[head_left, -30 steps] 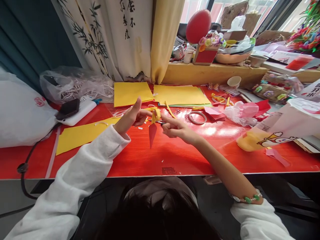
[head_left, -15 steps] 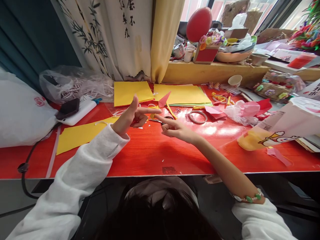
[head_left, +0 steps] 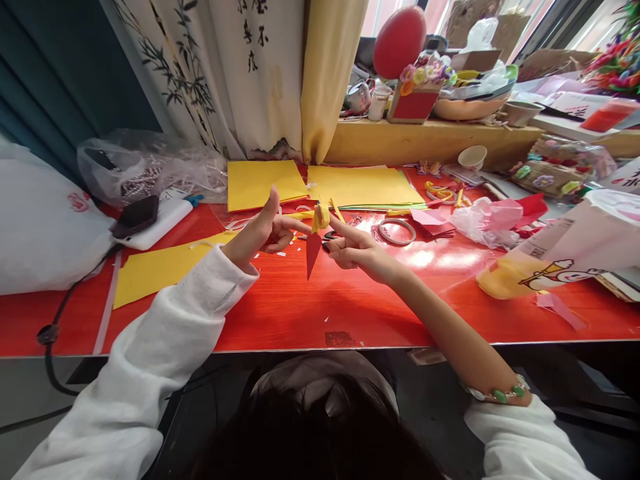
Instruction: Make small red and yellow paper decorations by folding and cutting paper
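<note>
My left hand (head_left: 263,233) has its thumb up, index finger stretched toward the middle and other fingers curled. Opposite it, my right hand (head_left: 359,247) points its index finger left, the rest folded in. Between the two index fingertips a small paper piece is held over the table: a yellow paper loop (head_left: 323,216) with a red pointed paper part (head_left: 313,253) hanging down. Scissors (head_left: 331,235), partly hidden, lie behind the fingers. A yellow paper strip (head_left: 339,211) and small white scraps are close by.
Stacks of yellow paper (head_left: 267,183) lie at the back of the red table (head_left: 280,320). On the right are a tape roll (head_left: 397,232), pink paper (head_left: 434,222) and a tilted drink cup (head_left: 560,250). A phone (head_left: 136,218) and a white bag (head_left: 45,227) are at left.
The paper piece has turned between my fingertips: its red point was up and to the right, and now hangs downward. My right fingertip has risen slightly.
</note>
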Tool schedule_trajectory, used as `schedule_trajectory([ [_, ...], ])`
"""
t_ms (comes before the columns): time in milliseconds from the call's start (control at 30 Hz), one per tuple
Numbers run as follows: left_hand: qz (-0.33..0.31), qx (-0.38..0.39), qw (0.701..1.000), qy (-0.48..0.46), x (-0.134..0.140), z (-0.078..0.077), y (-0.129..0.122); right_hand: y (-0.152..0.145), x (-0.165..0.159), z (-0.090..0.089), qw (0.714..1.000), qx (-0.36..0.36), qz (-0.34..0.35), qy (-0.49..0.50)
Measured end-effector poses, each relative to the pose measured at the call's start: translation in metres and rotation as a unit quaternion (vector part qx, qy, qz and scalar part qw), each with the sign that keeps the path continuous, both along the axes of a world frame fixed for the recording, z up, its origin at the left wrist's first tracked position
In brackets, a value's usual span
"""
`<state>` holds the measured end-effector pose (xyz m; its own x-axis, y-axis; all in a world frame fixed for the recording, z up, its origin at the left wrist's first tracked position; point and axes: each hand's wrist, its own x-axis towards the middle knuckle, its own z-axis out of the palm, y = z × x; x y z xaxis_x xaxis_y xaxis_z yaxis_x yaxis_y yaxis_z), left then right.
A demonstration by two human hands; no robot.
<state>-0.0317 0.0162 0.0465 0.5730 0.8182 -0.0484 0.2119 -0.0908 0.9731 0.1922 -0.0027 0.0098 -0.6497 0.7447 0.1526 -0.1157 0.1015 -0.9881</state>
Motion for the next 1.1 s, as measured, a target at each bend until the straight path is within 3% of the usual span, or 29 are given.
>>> schedule_trajectory([
  [133, -0.032, -0.009, 0.999, 0.005, 0.001, -0.003, -0.002, 0.0, 0.0, 0.003, 1.0, 0.004, -0.02, -0.019],
  [367, -0.073, 0.012, 0.997, -0.02, -0.001, 0.005, -0.006, -0.003, -0.004, 0.0, 0.985, 0.102, -0.05, -0.127],
  [567, -0.026, 0.015, 0.999, -0.028, -0.003, 0.008, -0.006, -0.005, -0.007, -0.005, 0.977, 0.147, -0.008, -0.156],
  [900, -0.013, -0.01, 1.0, -0.024, -0.003, 0.006, 0.0, -0.005, -0.007, -0.009, 0.99, 0.097, 0.025, -0.104],
  [1100, 0.018, 0.051, 0.999, 0.002, 0.003, -0.004, 0.001, -0.005, -0.007, -0.006, 0.995, 0.069, 0.021, -0.076],
])
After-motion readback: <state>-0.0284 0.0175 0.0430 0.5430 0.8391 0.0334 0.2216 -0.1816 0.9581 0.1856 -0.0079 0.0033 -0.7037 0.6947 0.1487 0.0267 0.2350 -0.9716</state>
